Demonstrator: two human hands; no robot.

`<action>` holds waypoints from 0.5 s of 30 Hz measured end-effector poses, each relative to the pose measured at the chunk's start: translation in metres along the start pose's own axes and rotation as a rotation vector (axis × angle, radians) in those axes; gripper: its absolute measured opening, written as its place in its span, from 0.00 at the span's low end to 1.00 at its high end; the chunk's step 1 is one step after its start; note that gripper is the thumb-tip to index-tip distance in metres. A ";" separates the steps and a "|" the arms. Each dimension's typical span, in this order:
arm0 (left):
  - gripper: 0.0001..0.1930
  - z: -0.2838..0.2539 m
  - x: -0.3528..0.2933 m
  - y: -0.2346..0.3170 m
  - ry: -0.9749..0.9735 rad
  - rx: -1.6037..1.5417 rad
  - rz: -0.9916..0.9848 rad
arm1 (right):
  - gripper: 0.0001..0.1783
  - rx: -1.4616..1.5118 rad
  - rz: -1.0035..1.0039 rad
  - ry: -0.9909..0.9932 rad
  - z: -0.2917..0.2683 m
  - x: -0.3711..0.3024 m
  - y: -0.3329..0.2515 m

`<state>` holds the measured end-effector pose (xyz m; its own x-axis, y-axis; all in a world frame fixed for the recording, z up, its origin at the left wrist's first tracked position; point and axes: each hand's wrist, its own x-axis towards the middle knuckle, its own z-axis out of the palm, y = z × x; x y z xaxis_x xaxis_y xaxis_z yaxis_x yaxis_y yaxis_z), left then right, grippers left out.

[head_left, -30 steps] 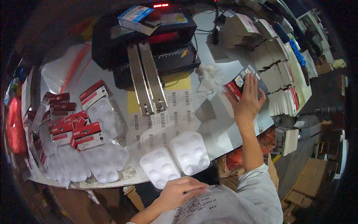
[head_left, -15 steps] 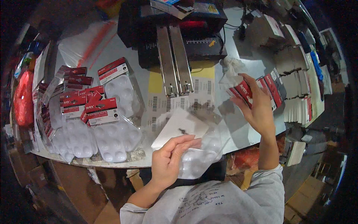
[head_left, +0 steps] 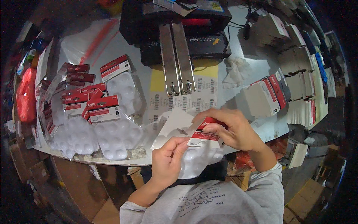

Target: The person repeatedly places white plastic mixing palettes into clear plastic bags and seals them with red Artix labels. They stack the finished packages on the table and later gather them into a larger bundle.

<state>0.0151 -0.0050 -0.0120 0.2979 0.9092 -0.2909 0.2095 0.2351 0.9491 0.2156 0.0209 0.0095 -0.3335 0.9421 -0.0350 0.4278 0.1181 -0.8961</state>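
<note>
My left hand [head_left: 166,158] is closed, pinching the top of a clear bag with a white plastic paint palette [head_left: 195,160] in it, at the front edge of the table. From the right, my right hand [head_left: 240,130] grips a red-and-white header card [head_left: 203,140] between thumb and fingers. The card sits over the top of the bag, its lower left corner beside my left fingertips. Behind both hands lies a white sheet [head_left: 172,125] with a dark mark on it. A pile of the same header cards [head_left: 261,97] lies to the right.
Bagged palettes with cards [head_left: 102,108] are heaped at the left. A black machine [head_left: 138,37] with two metal arms [head_left: 175,59] reaches toward me over barcode label sheets [head_left: 207,89]. Crumpled tissue [head_left: 235,71] and tall card stacks [head_left: 298,78] stand on the right.
My right hand has come from the card pile toward the middle, bringing a header card to the bagged palette. My left hand has stayed by the bag.
</note>
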 end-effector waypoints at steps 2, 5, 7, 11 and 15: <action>0.08 0.001 0.000 0.000 0.004 0.008 -0.018 | 0.12 -0.048 -0.063 0.070 0.004 0.002 -0.001; 0.08 0.004 0.001 -0.001 0.038 -0.098 0.007 | 0.08 -0.134 -0.025 0.193 0.013 0.001 0.001; 0.08 0.005 0.002 -0.001 0.047 -0.108 0.021 | 0.07 -0.185 -0.026 0.296 0.018 0.000 0.003; 0.07 0.002 0.001 0.001 0.034 0.139 0.059 | 0.08 -0.334 -0.290 0.314 0.024 0.001 0.005; 0.06 0.000 0.001 0.000 0.055 0.228 0.090 | 0.12 -0.500 -0.410 0.325 0.025 0.002 0.007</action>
<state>0.0152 -0.0044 -0.0119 0.2746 0.9419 -0.1935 0.3913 0.0744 0.9173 0.1971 0.0160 -0.0078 -0.3157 0.8279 0.4636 0.6811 0.5379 -0.4968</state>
